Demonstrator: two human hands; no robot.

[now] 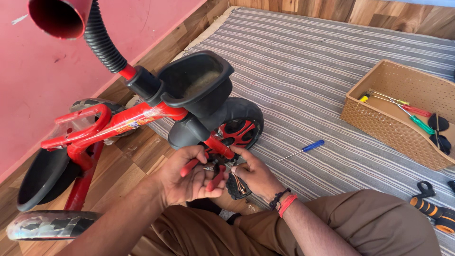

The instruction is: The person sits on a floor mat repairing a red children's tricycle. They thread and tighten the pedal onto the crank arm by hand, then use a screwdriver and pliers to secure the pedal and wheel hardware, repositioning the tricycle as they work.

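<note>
A red and black child's tricycle (pixel 142 114) lies tilted in front of me, its black basket (pixel 196 83) facing up and its front wheel (pixel 239 128) on the striped mat. My left hand (pixel 187 178) is shut on red-handled pliers (pixel 201 173) whose jaws sit at the crank by the front wheel. My right hand (pixel 256 175) grips a black pedal (pixel 235 186) right beside the pliers. Both hands meet just below the red crank arm (pixel 219 148).
A blue-handled screwdriver (pixel 303 149) lies on the grey striped mat (pixel 308 71). A tan woven basket (pixel 379 121) at right holds several screwdrivers. Orange-and-black handled tools (pixel 433 211) lie by my right knee. A red wall (pixel 28 80) stands at left above the wood floor (pixel 137 156).
</note>
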